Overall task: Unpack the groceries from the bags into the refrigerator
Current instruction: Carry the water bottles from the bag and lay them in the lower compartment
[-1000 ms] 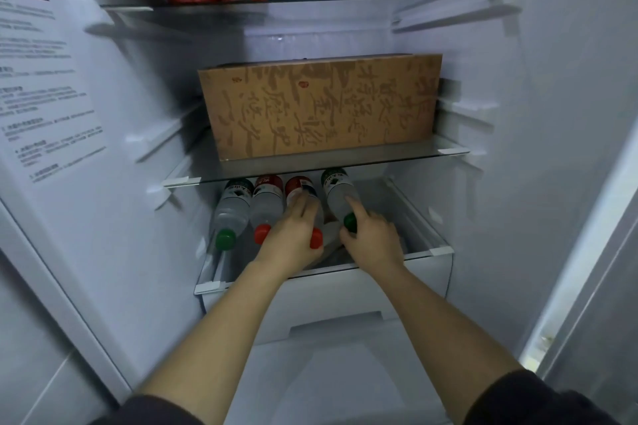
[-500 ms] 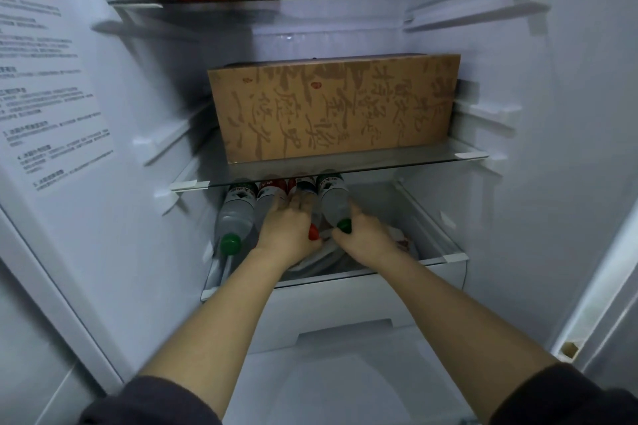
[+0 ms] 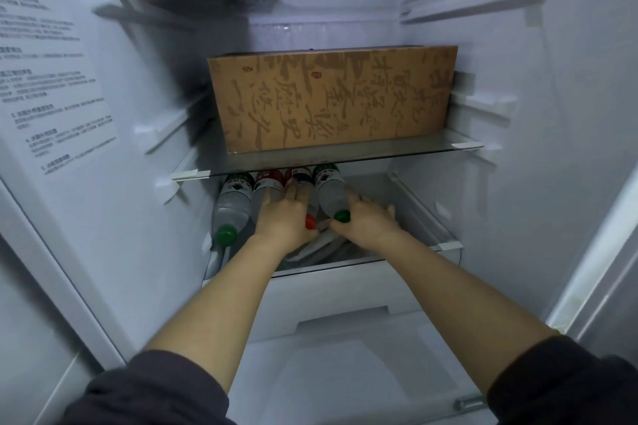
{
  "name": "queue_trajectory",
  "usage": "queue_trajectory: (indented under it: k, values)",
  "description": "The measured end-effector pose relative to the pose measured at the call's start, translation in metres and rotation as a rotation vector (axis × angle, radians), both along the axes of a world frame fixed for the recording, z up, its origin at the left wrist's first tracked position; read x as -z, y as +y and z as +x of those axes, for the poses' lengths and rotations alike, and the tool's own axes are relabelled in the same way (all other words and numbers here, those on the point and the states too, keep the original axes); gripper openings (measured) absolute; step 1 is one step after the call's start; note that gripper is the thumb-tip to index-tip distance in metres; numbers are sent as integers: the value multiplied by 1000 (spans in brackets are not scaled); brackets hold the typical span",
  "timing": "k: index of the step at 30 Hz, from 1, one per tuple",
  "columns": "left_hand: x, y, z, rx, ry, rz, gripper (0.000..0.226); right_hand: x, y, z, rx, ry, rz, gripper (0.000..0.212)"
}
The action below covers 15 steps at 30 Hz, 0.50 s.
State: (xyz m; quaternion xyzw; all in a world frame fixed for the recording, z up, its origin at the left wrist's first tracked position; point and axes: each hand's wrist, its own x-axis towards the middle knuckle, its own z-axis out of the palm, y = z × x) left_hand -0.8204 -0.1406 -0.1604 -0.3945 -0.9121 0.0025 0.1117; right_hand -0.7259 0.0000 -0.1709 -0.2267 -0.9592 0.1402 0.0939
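Four bottles (image 3: pixel 232 205) lie side by side in the fridge drawer (image 3: pixel 348 290). The left hand (image 3: pixel 284 217) lies flat on the middle ones. The right hand (image 3: pixel 367 219), held open, touches the right green-cap bottle (image 3: pixel 330 195).

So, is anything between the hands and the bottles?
Nothing visible. The left hand lies on the middle two bottles, the right hand touches the right green-capped bottle; the glass shelf sits above them.

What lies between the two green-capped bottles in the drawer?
A red-labelled bottle and a red-capped bottle, both under the left hand; head view.
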Motion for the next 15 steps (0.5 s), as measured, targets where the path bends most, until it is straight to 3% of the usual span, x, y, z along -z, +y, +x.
queue_trajectory:
  k: [15]
  values:
    - [-18,3,-2,-52,-113,-109,127,-9,0,8,-19,-60,-149,108]
